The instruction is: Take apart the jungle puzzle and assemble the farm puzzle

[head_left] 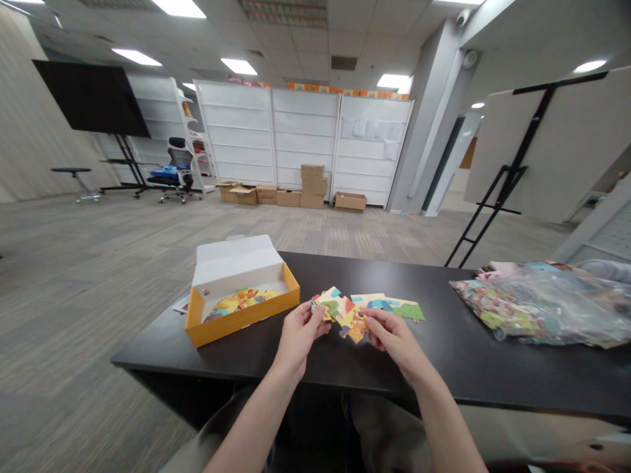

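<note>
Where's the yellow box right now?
Head view: on the left part of the black table, just left of the person's left hand. Its lid is up and colourful puzzle pieces lie inside the yellow box.

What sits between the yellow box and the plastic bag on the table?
In the head view, the left hand and right hand are there, holding jigsaw pieces; beyond them, blue-and-green pieces lie on the black table.

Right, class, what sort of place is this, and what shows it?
Probably an office or workroom: there is a large black screen, a swivel chair near it, and a row of cardboard boxes on the carpeted floor.
</note>
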Demonstrator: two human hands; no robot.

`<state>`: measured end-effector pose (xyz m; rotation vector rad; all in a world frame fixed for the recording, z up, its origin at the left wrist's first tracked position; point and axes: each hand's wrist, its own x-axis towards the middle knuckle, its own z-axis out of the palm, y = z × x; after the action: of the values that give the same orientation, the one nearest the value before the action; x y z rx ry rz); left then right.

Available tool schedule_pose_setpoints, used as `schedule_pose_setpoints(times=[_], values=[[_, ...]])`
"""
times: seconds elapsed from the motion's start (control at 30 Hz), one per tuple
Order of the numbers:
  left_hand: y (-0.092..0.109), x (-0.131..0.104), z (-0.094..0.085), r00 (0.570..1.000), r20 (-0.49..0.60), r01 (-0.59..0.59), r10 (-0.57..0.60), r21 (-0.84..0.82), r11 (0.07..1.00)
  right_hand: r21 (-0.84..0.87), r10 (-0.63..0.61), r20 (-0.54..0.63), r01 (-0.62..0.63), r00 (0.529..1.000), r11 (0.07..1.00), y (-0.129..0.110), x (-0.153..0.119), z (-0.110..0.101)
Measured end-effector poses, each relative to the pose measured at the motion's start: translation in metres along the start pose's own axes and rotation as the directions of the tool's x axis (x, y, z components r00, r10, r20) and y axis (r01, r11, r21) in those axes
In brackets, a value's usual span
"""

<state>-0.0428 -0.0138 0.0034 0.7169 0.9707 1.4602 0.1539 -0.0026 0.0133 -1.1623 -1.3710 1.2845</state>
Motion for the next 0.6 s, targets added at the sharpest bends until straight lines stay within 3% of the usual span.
schedule_pose_setpoints(times=[0.13,0.37,0.6], values=[[-0.002,0.000,0.001,1.000,0.012,-0.013,0.013,-0.009,1.000,-0.040,-0.017,0.049,0.019,0.999,0.999,0.004,0.001,0.004],[0.001,0.002,0.000,0.994,-0.087,-0.075,0.073,-0.019,0.997,0.091,0.040,0.017,-0.042,0.999,0.995,0.001,-0.002,0.007],[-0.001,-0.004,0.004,0.994,0.110,-0.005,-0.007,0.101,0.995,0.000,-0.097,-0.108,0.098,0.989,0.995,0.017,0.010,0.011]])
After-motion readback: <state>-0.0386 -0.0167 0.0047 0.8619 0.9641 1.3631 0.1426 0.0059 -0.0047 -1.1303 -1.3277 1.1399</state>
